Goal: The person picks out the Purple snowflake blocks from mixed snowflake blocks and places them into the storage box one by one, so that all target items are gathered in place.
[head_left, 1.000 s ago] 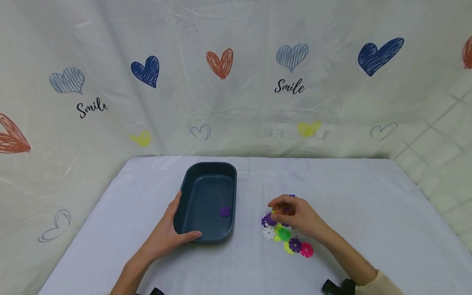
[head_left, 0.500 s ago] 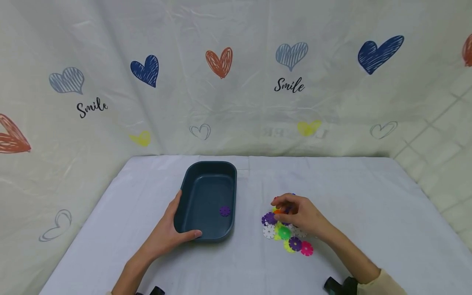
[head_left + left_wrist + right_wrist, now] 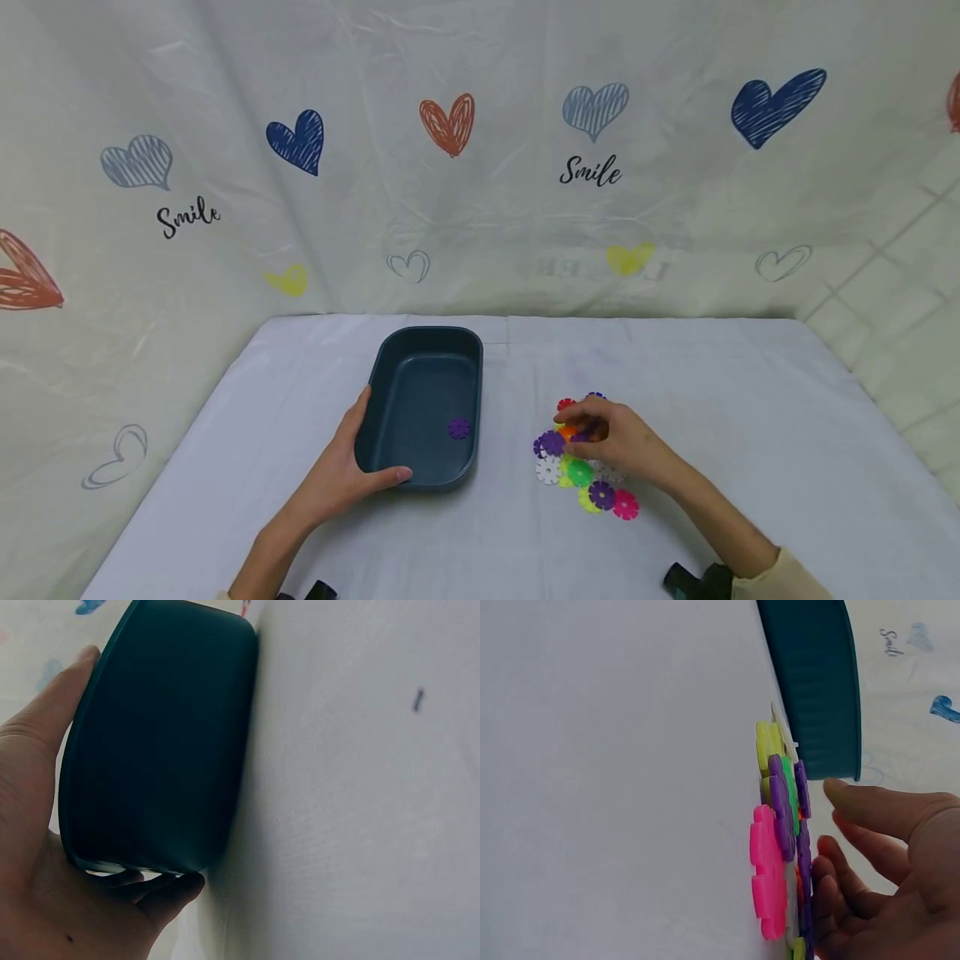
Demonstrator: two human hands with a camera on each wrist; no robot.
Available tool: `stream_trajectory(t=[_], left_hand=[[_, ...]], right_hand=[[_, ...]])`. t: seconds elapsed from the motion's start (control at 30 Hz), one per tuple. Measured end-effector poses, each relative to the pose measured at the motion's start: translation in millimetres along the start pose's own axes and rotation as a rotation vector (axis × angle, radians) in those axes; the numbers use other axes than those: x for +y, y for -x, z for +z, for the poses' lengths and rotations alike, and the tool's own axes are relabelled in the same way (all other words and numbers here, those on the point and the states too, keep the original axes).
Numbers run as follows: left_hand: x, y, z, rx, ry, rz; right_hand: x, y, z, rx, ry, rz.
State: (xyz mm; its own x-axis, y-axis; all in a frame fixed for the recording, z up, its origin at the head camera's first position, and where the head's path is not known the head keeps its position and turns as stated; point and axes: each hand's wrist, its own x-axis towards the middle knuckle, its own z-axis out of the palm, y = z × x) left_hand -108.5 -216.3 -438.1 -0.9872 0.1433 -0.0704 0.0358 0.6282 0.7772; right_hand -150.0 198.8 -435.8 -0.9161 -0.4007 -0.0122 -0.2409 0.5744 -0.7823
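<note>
My left hand (image 3: 347, 467) grips the near left corner of a dark teal rectangular tray (image 3: 381, 400). Its thumb lies over the near rim while the fingers run along the outer left wall, as the left wrist view shows too. Inside the tray lies one purple snowflake disc (image 3: 459, 428). To the right, my right hand (image 3: 613, 432) hovers over a pile of colourful snowflake discs (image 3: 580, 473), fingers loosely bent. In the right wrist view, a gap separates thumb and index finger, with nothing seen between them. Parts of the pile are hidden beneath this hand.
A pink disc (image 3: 626, 505) lies at the pile's near right edge, beside a purple disc (image 3: 602, 495). White cloth covers the table (image 3: 720, 375). Behind it hangs a white curtain (image 3: 510, 217) printed with hearts.
My right hand has shifted slightly to the right over the pile, uncovering a red disc and more of an orange one. The left hand and tray have kept their place.
</note>
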Motion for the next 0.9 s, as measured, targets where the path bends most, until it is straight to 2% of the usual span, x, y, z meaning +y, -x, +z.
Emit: stream_trajectory(t=[0.1,0.37,0.9], left_hand=[[0.0,0.3,0.1,-0.002,0.002,0.001],[0.4,1.6,-0.2,-0.006,-0.001,-0.008],[2.6,-1.4,-0.2,-0.008,-0.009,-0.027]], right_hand=[[0.2,0.1,0.8,-0.01,0.045,-0.008],[-0.6,2.1,2.2,-0.037,0.072,-0.006],[-2.7,-2.0,6.3,-0.004,0.167,-0.01]])
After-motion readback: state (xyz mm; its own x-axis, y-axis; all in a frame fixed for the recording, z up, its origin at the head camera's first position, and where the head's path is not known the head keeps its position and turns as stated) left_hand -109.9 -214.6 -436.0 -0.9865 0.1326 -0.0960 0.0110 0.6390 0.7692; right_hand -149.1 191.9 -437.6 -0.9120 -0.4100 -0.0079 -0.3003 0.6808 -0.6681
